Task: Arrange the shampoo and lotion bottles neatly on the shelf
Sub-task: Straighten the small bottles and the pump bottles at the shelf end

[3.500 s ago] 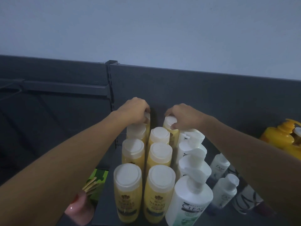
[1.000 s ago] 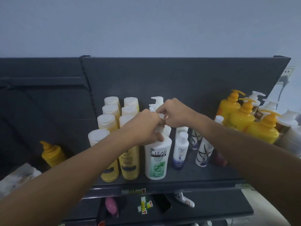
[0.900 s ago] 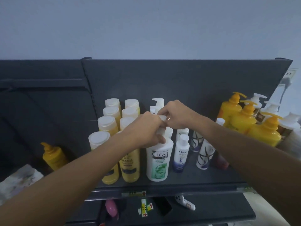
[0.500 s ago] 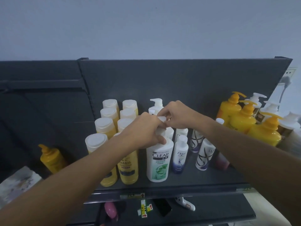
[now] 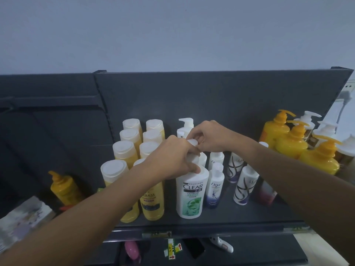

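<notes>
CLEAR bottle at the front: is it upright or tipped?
Upright. The CLEAR bottle stands on its base on the shelf, label level; the left hand and right hand hold its pump.

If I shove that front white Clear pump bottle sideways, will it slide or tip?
Likely tips rather than slides: the CLEAR bottle is tall on a narrow base, and the left hand and right hand hold it high, near the pump. Its plastic looks smooth and stiff, maybe slippery. The Dove bottle close beside could get knocked.
</notes>
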